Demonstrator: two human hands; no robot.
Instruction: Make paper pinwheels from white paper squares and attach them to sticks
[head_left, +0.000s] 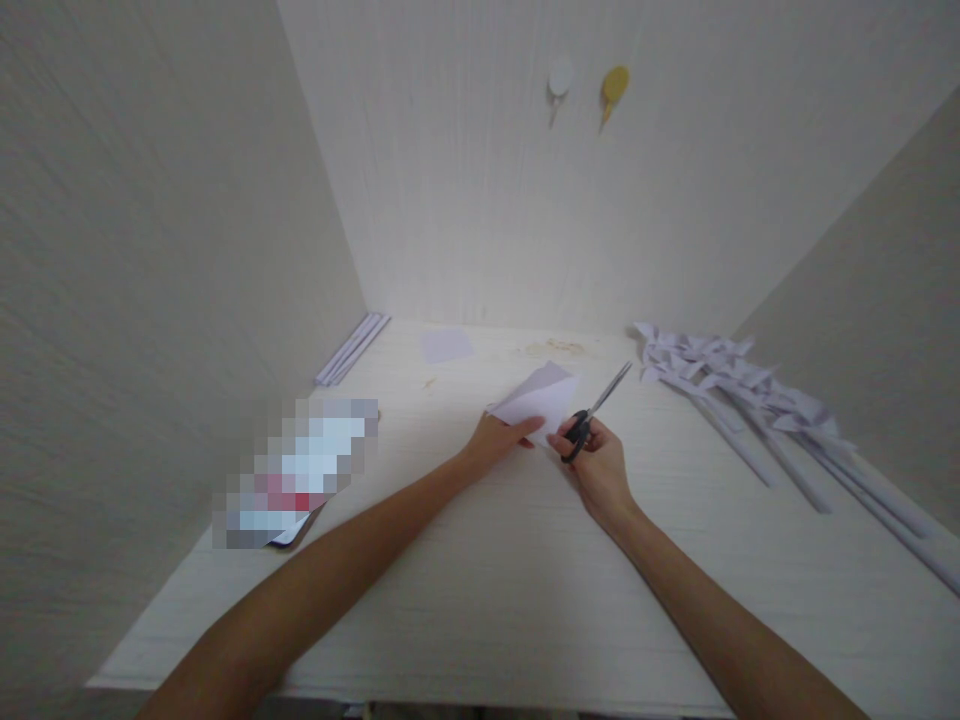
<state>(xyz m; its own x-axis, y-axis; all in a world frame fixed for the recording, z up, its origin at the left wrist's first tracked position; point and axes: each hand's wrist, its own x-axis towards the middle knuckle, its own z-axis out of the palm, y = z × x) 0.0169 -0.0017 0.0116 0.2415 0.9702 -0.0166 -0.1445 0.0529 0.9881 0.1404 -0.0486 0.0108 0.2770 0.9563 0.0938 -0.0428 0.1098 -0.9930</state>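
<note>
In the middle of the table, my left hand grips a white sheet of paper at its lower left edge, thumb on top. The paper is tilted up and shows a crease across it. Just right of it, my right hand is closed on a pair of scissors with black handles. Their metal blades point up and to the right, away from the paper, and look closed together.
At the right lie several white paper pinwheels on rolled paper sticks. Rolled paper tubes rest at the back left, beside a flat paper piece. A blurred-out phone lies left. Two hooks hang on the wall.
</note>
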